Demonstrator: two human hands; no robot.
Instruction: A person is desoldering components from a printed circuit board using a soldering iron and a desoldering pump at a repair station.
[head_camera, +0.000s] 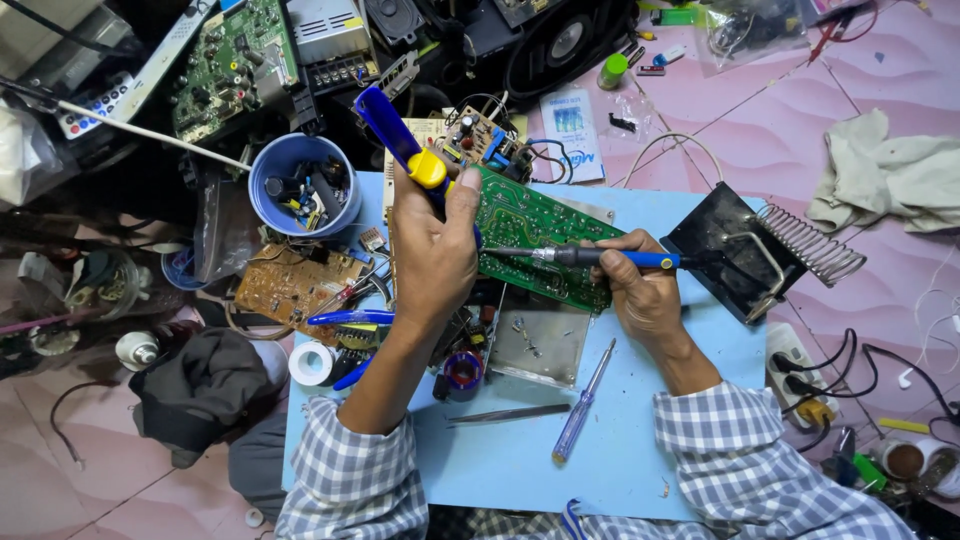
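Your left hand (432, 262) grips the blue and yellow desoldering pump (400, 140) over the green circuit board (535, 235) on the blue mat (520, 450). Your right hand (645, 290) grasps the soldering iron (600, 258), its tip touching the board.

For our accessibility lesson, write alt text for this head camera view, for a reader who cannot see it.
A person's right hand holds a soldering iron to a green circuit board, while the left hand grips a blue and yellow solder sucker above it. A screwdriver and tweezers lie on the blue mat.
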